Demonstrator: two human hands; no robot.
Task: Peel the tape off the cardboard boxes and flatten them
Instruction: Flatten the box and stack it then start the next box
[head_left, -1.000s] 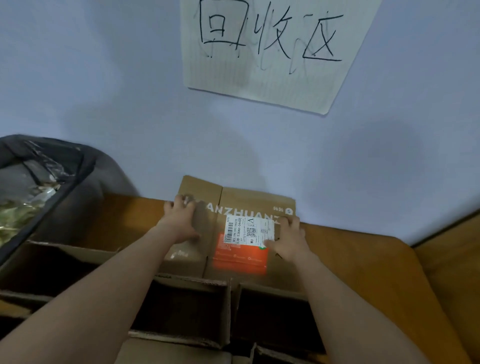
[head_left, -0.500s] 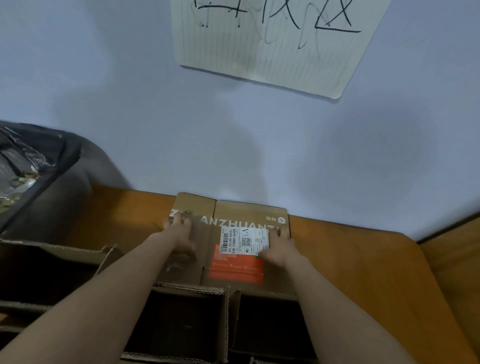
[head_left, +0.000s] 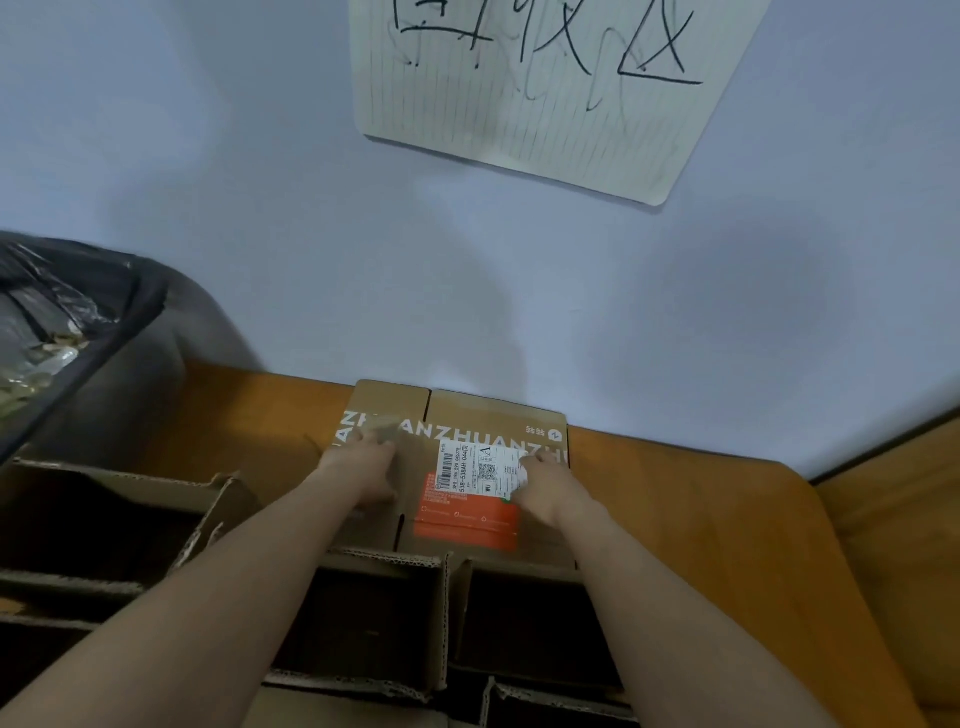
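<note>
A flattened brown cardboard box (head_left: 467, 415) with white lettering, an orange panel and a white shipping label (head_left: 480, 467) lies on the wooden surface against the wall. My left hand (head_left: 363, 467) presses flat on its left half, fingers reaching a scrap of clear tape (head_left: 382, 427) near the lettering. My right hand (head_left: 545, 483) presses on the right half, beside the label's right edge. Both hands lie palm down with straight fingers.
Several open cardboard boxes (head_left: 374, 623) stand in front, close under my arms, another at the left (head_left: 104, 509). A dark bin with a plastic liner (head_left: 62, 332) sits at far left. A handwritten paper sign (head_left: 545, 93) hangs on the wall. Bare wood (head_left: 701, 519) extends right.
The flattened box went from leaning up against the wall to lying down flat on the surface under both hands. The view tilted slightly.
</note>
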